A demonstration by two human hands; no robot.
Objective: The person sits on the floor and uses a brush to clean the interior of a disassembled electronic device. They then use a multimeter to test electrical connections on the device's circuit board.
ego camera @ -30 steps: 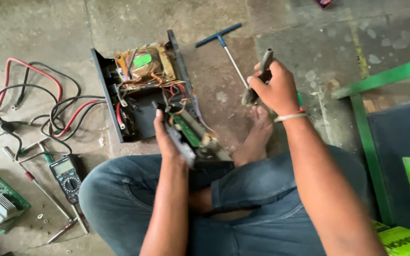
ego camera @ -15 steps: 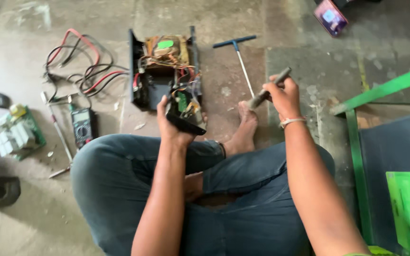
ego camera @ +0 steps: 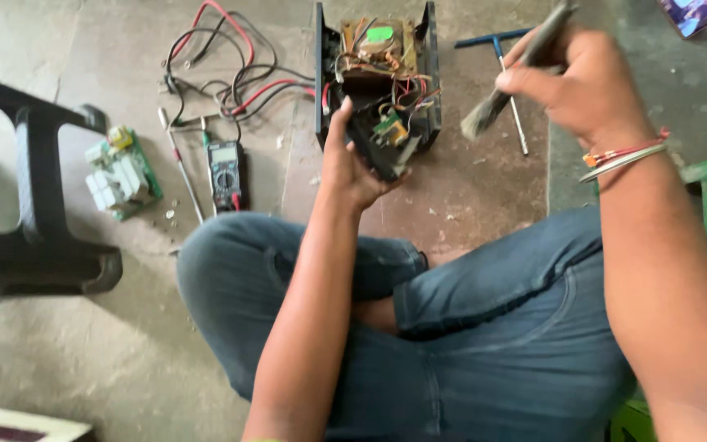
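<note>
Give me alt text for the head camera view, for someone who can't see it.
A person sitting cross-legged on a concrete floor holds a paintbrush in the right hand, while the left hand grips a part at the front of an opened black electronics case. A multimeter, red and black test leads and a loose circuit board lie to the left.

Bare concrete floor (ego camera: 108, 360), stained and dusty. Resting on it: opened black device case (ego camera: 374, 74) full of wiring, red and black test leads (ego camera: 222, 74), multimeter (ego camera: 227, 173), green circuit board (ego camera: 120, 173), thin screwdriver (ego camera: 180, 164), T-handle wrench (ego camera: 507, 82), black plastic stool (ego camera: 34, 205) at left.
</note>
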